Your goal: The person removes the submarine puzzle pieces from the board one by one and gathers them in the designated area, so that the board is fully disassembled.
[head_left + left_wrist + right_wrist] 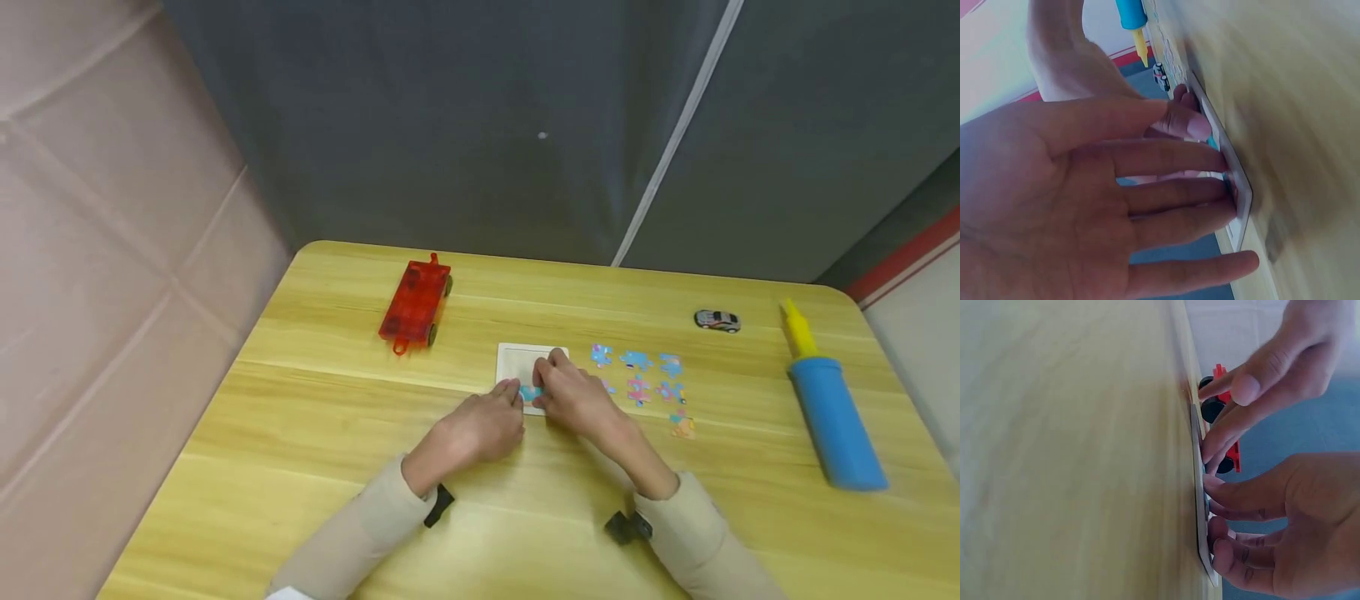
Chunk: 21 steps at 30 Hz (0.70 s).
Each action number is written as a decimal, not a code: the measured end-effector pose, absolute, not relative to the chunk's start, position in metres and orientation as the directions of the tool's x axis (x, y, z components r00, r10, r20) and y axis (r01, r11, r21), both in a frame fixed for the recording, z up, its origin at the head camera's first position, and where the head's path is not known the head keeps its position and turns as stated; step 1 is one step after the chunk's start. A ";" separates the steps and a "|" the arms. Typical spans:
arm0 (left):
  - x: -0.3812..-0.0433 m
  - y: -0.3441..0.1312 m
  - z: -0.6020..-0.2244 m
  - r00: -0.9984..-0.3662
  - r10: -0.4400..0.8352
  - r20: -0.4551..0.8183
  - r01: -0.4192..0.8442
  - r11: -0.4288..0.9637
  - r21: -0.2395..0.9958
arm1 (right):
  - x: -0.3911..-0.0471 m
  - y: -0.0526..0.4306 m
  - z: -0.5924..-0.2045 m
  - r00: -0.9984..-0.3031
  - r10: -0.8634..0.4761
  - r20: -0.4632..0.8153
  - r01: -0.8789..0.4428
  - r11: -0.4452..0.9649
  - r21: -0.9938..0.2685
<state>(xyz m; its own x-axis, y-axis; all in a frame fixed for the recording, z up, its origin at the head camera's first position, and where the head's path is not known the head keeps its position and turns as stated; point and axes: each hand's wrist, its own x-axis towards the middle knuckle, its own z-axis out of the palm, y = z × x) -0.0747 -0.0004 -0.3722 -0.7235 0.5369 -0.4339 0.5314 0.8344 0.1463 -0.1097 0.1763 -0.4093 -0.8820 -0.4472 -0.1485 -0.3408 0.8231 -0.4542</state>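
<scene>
A small white puzzle tray [513, 357] lies flat on the table between the two hands, with a blue puzzle piece [529, 394] in its near part. My left hand [483, 423] touches the piece and tray with extended fingertips; in the left wrist view its fingers [1172, 194] are nearly straight. From the right, my right hand [581, 402] pinches at the blue piece with thumb and curled fingers, as the right wrist view shows at the tray edge [1200, 512]. Fingers cover part of the piece. Several loose puzzle pieces [636, 359] lie right of the tray, some partly behind the right hand.
A red toy wagon [416, 302] stands at the back left of the wooden table [300, 433]. Toward the back right sits a small silver toy car [717, 321]. A blue hand pump [838, 425] with a yellow nozzle lies at the right edge. Dark curtain hangs behind.
</scene>
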 end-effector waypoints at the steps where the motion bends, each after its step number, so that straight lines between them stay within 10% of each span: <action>1: -0.075 -0.002 -0.372 -0.718 0.553 -0.423 0.549 0.823 0.145 | -0.109 0.175 -0.410 -0.885 -0.442 -0.148 -0.336 0.824 -0.456; 21: -0.087 -0.008 -0.374 -0.717 0.560 -0.415 0.498 0.828 0.259 | -0.113 0.178 -0.416 -0.891 -0.452 -0.042 -0.367 0.772 -0.520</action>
<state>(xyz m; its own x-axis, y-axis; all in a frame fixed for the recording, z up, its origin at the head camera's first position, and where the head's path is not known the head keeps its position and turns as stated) -0.0868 -0.0084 -0.3737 -0.7169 0.5603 -0.4148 0.4976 0.8280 0.2585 -0.1133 0.1776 -0.4162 -0.8911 -0.4518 -0.0417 -0.3669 0.7716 -0.5196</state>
